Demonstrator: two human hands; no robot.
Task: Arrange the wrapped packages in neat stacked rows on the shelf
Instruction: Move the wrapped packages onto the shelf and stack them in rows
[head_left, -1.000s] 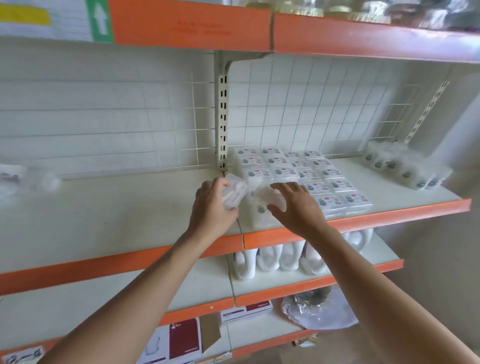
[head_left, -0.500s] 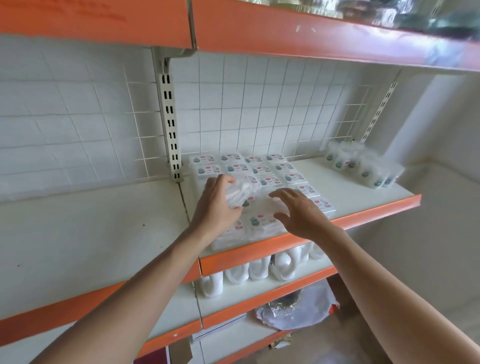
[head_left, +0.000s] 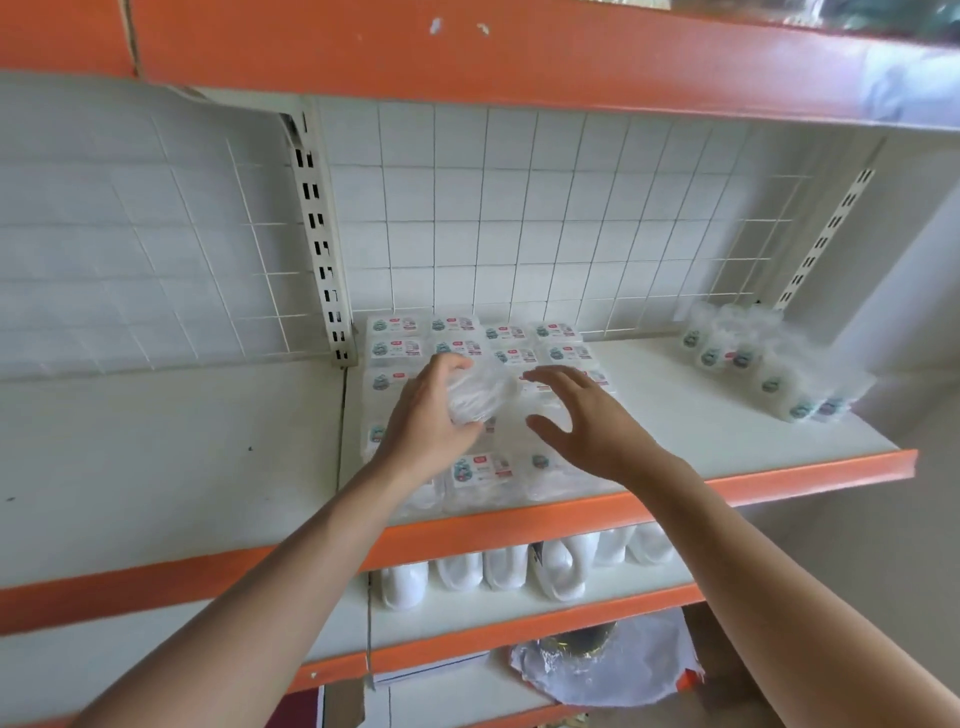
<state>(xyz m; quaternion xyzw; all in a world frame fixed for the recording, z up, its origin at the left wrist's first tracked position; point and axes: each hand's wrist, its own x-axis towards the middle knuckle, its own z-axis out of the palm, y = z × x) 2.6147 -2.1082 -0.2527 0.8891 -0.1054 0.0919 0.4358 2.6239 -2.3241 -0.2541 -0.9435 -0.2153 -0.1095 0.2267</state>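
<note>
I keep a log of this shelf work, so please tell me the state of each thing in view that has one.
Left grip: holds a package above the rows.
Right grip: open, fingers spread, holds nothing.
Rows: stacked flat, neat, labels up.
Pile: loose, untidy, at the right of the shelf.
Jugs: in a line, one level lower.
Bag: crumpled.

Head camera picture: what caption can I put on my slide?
Left hand holds a wrapped package over the stacked rows; right hand hovers open.
</note>
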